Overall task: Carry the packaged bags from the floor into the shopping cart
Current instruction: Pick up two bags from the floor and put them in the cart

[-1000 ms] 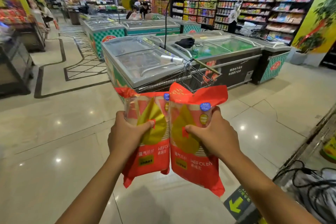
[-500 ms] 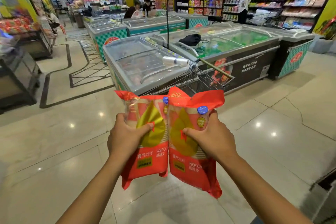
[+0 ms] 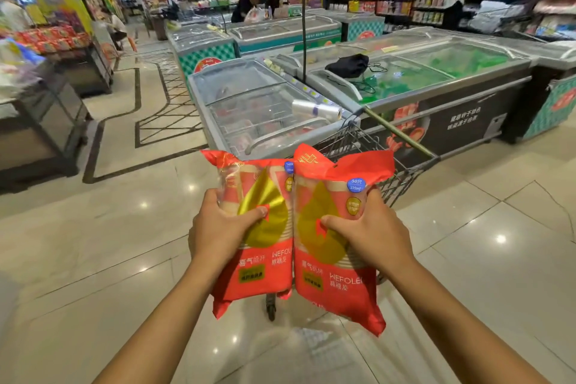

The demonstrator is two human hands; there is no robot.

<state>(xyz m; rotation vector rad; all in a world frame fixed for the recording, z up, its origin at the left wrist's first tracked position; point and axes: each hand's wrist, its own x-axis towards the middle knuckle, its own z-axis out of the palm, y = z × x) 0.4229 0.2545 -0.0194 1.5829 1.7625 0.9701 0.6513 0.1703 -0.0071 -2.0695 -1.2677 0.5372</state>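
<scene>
Hands of a shopper are holding two red packaged bags upright, side by side, in a supermarket aisle. The left hand (image 3: 218, 229) is gripping the left bag (image 3: 265, 271) round its outer edge, fingers curling behind the pack and the thumb pressing on the gold print at the front. The right hand (image 3: 375, 235) is gripping the right bag (image 3: 338, 293) the same way, its thumb lying across the yellow print. The bags are touching along their inner edges between the two thumbs and are hanging in the air above the glossy tiled floor (image 3: 93, 259), their lower ends dropping below the wrists. Just beyond the fingers, partly hiding behind the bags, a wire shopping cart (image 3: 405, 174) is standing with its handle slanting off to the right; one wheel is showing below the left bag. Farther beyond the fingers, glass-topped chest freezers (image 3: 258, 109) are lining the aisle. A roll of clear plastic (image 3: 316, 109) is lying at the nearest lid's corner, and a black pouch (image 3: 347, 65) is resting on the next one.
</scene>
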